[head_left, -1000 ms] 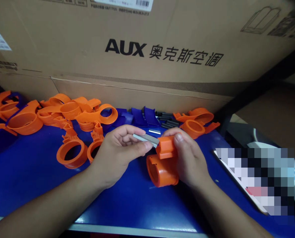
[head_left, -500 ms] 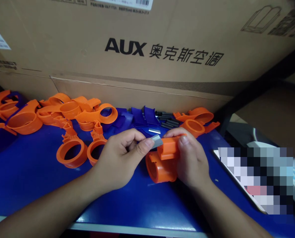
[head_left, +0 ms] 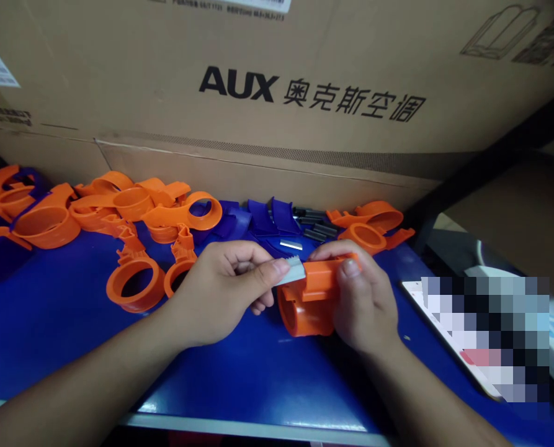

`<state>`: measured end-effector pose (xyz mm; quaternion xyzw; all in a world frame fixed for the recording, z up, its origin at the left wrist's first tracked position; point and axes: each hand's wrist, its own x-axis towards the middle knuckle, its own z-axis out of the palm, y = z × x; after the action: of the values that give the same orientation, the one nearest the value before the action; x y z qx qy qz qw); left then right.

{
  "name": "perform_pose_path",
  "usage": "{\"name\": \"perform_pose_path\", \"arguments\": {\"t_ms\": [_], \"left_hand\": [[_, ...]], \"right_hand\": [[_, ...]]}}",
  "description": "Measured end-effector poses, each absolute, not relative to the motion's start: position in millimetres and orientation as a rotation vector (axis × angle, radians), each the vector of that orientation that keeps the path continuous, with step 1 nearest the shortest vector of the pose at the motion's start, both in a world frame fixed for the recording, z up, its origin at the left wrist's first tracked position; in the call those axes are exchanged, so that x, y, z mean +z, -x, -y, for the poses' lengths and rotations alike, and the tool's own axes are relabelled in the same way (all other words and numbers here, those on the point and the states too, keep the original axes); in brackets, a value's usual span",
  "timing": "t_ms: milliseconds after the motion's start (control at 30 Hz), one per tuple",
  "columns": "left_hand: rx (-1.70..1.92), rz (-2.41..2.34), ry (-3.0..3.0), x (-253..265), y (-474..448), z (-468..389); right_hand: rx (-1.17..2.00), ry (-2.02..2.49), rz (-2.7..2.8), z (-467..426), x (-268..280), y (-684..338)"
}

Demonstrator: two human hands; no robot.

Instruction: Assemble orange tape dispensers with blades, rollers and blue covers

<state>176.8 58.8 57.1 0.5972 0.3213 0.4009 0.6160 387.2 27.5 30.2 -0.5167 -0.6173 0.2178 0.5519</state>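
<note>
My left hand (head_left: 232,288) pinches a small metal serrated blade (head_left: 293,269) between thumb and forefinger, its toothed edge facing up. The blade's right end meets the left edge of the head of an orange plastic tape dispenser (head_left: 310,313); I cannot tell whether it sits in a slot. My right hand (head_left: 363,298) is closed around the dispenser, thumb on the near side of its head, and hides the right part. Another metal blade (head_left: 290,245) lies on the table just behind the hands, near several dark blade-like strips (head_left: 321,231).
Orange tape dispensers (head_left: 136,284) are piled on the left of the blue table (head_left: 239,385), with two more pieces (head_left: 363,236) at the back right. Blue curved plastic parts (head_left: 260,217) lie at the back. A large cardboard box (head_left: 118,74) stands behind. A phone (head_left: 437,323) lies on the right.
The blade has turned from slanting to nearly level, its teeth now showing along the top, and its end touches the dispenser head. The dispenser and right hand have shifted slightly right.
</note>
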Motion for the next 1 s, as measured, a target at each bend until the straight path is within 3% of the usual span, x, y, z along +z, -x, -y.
{"name": "perform_pose_path", "arguments": {"t_ms": [500, 833, 1000], "left_hand": [[0.99, -0.864, -1.618, 59.3, -170.8, -58.3], [0.976, -0.759, -1.597, 48.8, -176.8, -52.9], [1.009, -0.689, -1.585, 44.9, -181.1, -48.7]], "right_hand": [[0.37, 1.199, 1.579, -23.3, 31.8, -388.7], [0.101, 1.035, 1.848, -25.2, 30.4, -385.6], [0.122, 1.012, 1.86, -21.8, 27.7, -383.6]]}}
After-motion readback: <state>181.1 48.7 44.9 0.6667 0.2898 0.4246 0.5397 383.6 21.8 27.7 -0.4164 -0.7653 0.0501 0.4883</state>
